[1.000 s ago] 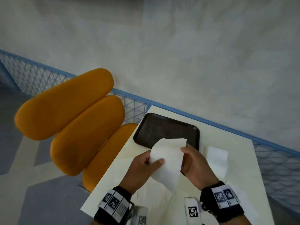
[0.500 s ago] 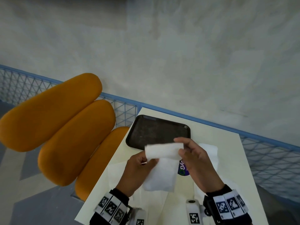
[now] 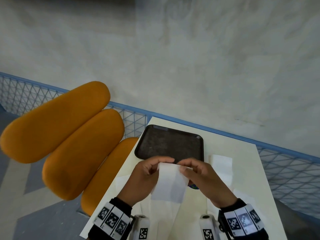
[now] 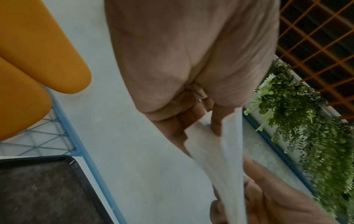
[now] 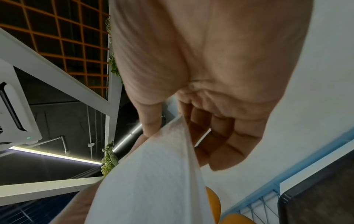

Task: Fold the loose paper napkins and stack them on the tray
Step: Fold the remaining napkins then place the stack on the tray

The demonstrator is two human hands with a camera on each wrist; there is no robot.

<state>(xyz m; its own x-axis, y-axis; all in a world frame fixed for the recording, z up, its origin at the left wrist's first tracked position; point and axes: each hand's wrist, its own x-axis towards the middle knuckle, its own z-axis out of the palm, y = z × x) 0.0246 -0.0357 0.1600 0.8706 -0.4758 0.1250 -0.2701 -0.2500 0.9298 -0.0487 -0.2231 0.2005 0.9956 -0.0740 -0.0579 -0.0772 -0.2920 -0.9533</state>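
Paper napkin [image 3: 170, 182]: thin, white, matt, soft weave-like texture. Tray [image 3: 170, 142]: dark, speckled rough bed, glossy smooth rim. Table [image 3: 242, 174]: smooth, cream, matt. Chair pads [image 3: 69, 135]: orange, matt upholstery. Fence [image 3: 285, 168]: blue wire mesh.

Black wristbands [image 3: 110, 220] with checkered markers

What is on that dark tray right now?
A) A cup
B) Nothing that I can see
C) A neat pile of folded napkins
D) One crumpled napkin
B: the head view shows the tray bare, while both hands, left hand and right hand, hold the one napkin in the air in front of it.
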